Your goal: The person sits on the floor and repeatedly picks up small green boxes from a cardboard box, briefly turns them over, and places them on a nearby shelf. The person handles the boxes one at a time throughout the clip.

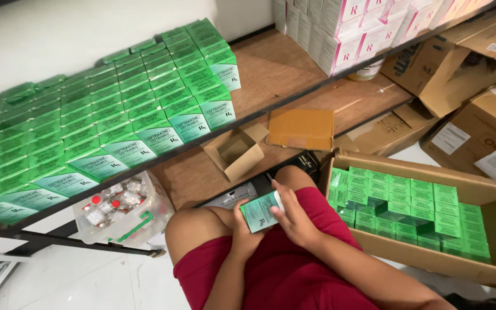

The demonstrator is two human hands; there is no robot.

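I hold one small green and white carton (261, 211) over my lap. My left hand (242, 232) grips it from below and the left. My right hand (294, 218) rests on its right end, fingers wrapped over the carton's edge. To my right a large open cardboard box (431, 258) is filled with several matching green cartons (409, 206). On the wooden shelf (271, 63) above and left, several identical green cartons (116, 115) stand packed in rows.
A small open cardboard box (237, 150) and a flat cardboard piece (301, 129) lie on a lower shelf. A clear plastic bag of vials with red caps (123, 209) sits on the floor at left. White and pink cartons (363, 28) and brown boxes (477, 120) stand at right.
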